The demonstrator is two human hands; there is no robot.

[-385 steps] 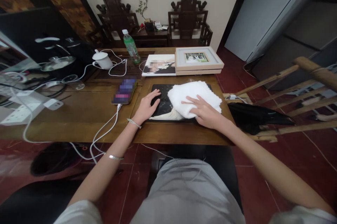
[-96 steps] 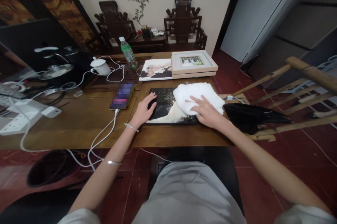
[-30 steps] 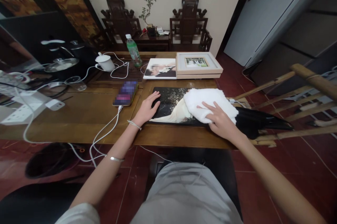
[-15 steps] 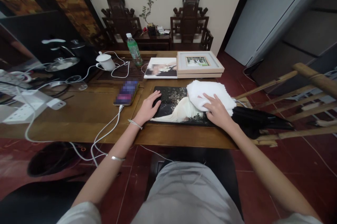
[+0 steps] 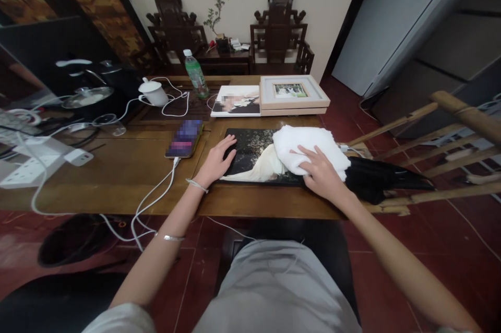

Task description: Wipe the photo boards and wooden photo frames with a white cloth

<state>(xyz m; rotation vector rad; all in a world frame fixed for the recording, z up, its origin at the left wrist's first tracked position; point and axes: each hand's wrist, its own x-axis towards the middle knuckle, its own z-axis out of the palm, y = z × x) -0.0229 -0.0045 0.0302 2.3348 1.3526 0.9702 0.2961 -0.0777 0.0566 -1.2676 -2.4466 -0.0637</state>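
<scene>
A dark photo panel [image 5: 250, 158] lies flat near the front edge of the wooden table [image 5: 117, 171]. My left hand [image 5: 216, 162] rests flat on its left end, fingers stretched out. A folded white towel [image 5: 309, 145] covers the panel's right part. My right hand [image 5: 323, 176] presses down on the towel's near side with fingers spread over the cloth.
Behind the panel are a pale picture frame [image 5: 293, 93] and a photo print [image 5: 237, 100]. A phone [image 5: 185, 138] on a white cable, a white teapot [image 5: 154, 92], a green bottle [image 5: 194, 73] and a power strip [image 5: 35, 163] sit left. A black bag [image 5: 379, 179] hangs at the right edge.
My right hand has slid the towel a little toward me and to the left over the panel's right part. My left hand has stayed put.
</scene>
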